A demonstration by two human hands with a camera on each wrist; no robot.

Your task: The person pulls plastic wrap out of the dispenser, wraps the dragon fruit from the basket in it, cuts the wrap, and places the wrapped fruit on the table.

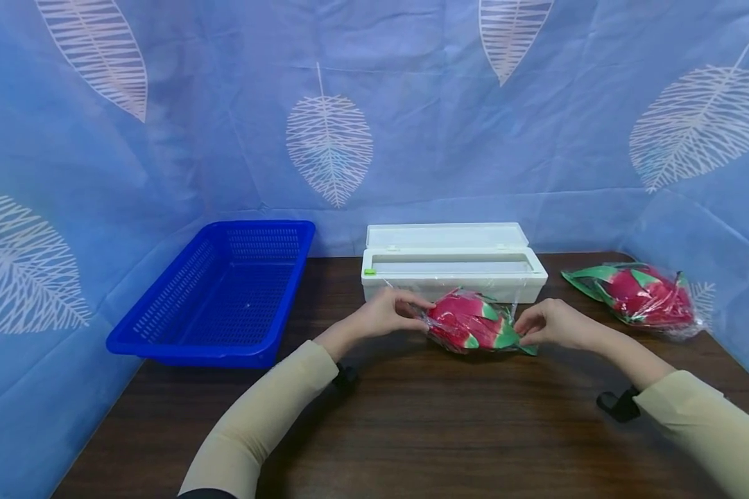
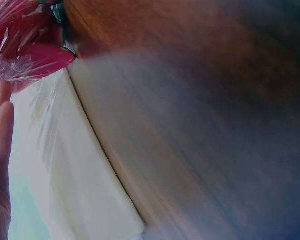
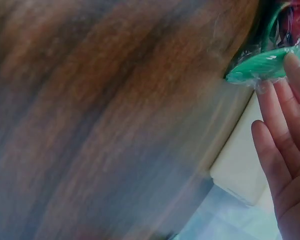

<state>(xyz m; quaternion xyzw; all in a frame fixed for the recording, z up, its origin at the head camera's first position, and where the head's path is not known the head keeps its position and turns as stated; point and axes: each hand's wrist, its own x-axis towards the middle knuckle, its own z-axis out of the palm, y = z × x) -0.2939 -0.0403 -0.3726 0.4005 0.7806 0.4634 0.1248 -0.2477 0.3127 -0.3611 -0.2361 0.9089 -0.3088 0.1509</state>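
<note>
A red toy dragon fruit (image 1: 468, 320) with green leaf tips, covered in clear plastic film, lies in front of the white wrap dispenser. At its left end my left hand (image 1: 383, 315) pinches the gathered film; the left wrist view shows the crumpled film (image 2: 2, 70) at the fingertips. My right hand (image 1: 555, 323) pinches the other end, thumb on a film-covered green leaf (image 3: 260, 66) in the right wrist view. Behind the fruit, the white cling film dispenser (image 1: 452, 281) stands with its lid (image 1: 446, 235) raised. Some clear film stretches over the dispenser's front.
A blue plastic basket (image 1: 274, 305) stands at the left on the dark wooden table (image 1: 449, 430). A second film-wrapped dragon fruit (image 1: 652, 298) lies at the right, near the table's edge. Blue cloth with white leaf prints (image 1: 412, 138) encloses the back and sides.
</note>
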